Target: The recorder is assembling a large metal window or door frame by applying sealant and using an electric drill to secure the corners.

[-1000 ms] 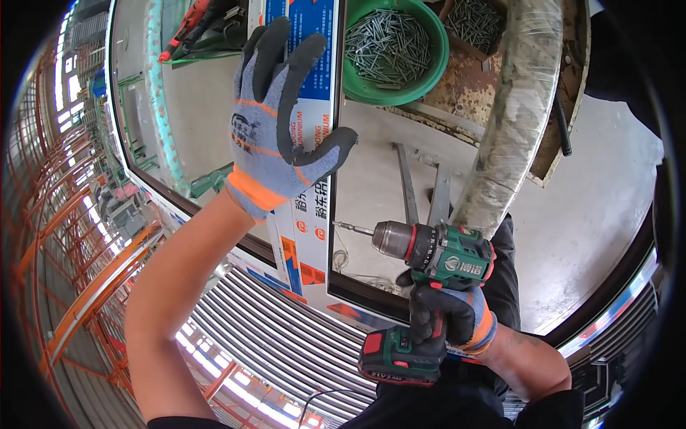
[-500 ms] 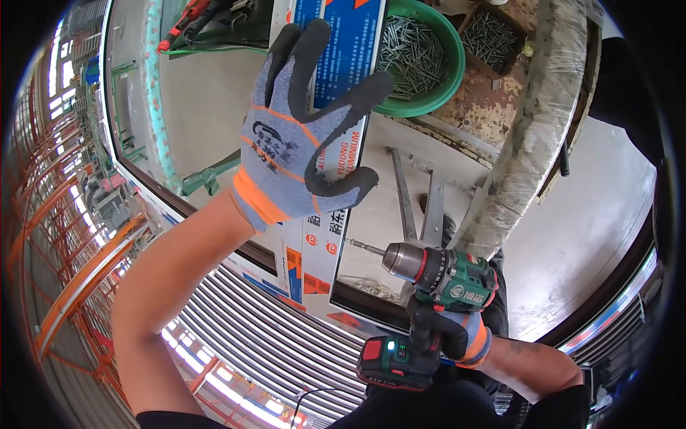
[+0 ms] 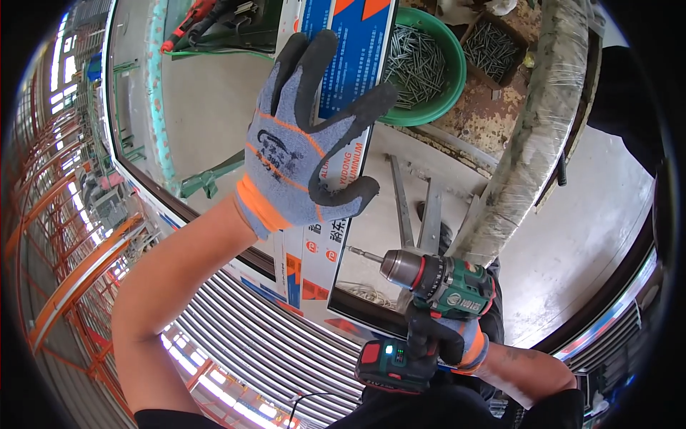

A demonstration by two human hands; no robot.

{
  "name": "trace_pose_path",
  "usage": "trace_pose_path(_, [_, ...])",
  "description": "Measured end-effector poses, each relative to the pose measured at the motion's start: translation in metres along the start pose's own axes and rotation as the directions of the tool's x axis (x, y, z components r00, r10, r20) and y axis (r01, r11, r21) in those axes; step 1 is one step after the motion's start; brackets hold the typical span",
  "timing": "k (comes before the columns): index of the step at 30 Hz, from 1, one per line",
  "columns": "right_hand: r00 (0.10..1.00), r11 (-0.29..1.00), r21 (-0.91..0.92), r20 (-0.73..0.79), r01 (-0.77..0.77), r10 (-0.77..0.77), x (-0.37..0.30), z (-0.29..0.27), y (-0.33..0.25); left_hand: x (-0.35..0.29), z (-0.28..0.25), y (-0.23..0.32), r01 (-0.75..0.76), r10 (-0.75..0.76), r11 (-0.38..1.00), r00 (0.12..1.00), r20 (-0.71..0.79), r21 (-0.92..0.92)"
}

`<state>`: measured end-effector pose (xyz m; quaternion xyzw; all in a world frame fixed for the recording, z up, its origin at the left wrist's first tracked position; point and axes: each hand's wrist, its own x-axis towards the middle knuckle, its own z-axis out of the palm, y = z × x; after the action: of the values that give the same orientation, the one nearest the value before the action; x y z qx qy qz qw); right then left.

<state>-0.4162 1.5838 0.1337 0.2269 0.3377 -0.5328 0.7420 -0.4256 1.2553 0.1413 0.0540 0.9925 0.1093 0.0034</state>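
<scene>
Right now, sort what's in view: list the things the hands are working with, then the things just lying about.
In use:
- left hand, gloved, spread against the blue and white wrapped frame bar
- right hand gripping the green cordless drill, bit pointing toward that bar

Lying about:
- green bowl of screws
- box of screws
- plastic-wrapped curved piece
- red-handled tool

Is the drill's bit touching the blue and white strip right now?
No: the drill in the right hand has its bit tip apart from the strip, which the left hand presses.
</scene>
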Motion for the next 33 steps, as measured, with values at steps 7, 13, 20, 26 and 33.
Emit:
trace_pose_path(7, [1.000, 0.999, -0.043, 0.013, -0.008, 0.008, 0.008, 0.004, -0.007, 0.003, 0.001, 0.001, 0.004, -0.004, 1.000, 1.000, -0.005, 0.000])
trace_pose_path(13, [0.999, 0.998, -0.033, 0.016, -0.046, 0.046, 0.010, 0.010, -0.007, 0.001, -0.002, -0.002, 0.034, -0.034, 0.999, 0.999, -0.015, -0.011])
trace_pose_path(20, [0.995, 0.990, -0.102, 0.033, -0.093, 0.097, 0.024, 0.015, -0.008, -0.001, 0.001, -0.011, 0.047, -0.049, 0.997, 0.998, -0.037, -0.054])
trace_pose_path(26, [0.998, 0.996, -0.079, 0.062, -0.027, 0.032, 0.025, 0.020, -0.002, -0.001, -0.005, -0.012, 0.060, -0.063, 0.993, 0.998, -0.023, -0.097])
trace_pose_path(33, [0.999, 0.999, 0.006, 0.038, -0.037, 0.036, 0.025, 0.022, -0.005, 0.000, -0.006, -0.011, 0.062, -0.063, 0.993, 0.998, -0.010, -0.102])
